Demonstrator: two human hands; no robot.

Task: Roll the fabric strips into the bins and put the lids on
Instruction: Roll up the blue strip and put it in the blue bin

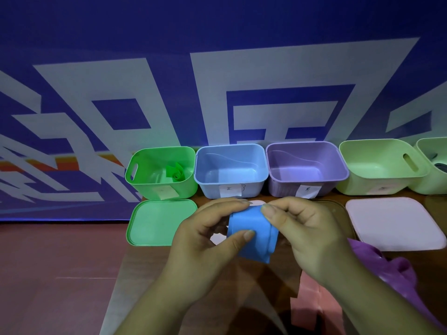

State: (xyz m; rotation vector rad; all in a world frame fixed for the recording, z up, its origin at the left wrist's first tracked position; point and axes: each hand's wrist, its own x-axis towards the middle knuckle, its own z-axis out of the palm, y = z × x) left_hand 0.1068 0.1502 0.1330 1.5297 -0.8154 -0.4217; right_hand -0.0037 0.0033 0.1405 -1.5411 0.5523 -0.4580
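Observation:
A rolled blue fabric strip (251, 234) is held between both hands above the table. My left hand (208, 238) grips its left side with thumb and fingers. My right hand (304, 233) pinches its top right edge. Behind them stand a green bin (147, 182) with a rolled green strip (175, 174) inside, an empty blue bin (232, 187), an empty purple bin (307, 184) and a light green bin (377, 182). A green lid (154, 223) lies in front of the green bin. A pale pink lid (396, 226) lies at the right.
A purple strip (391, 269) and a pink strip (312, 305) lie loose on the brown table (150, 286) under my right forearm. Another light green bin (433, 170) stands at the far right. A blue banner hangs behind the table.

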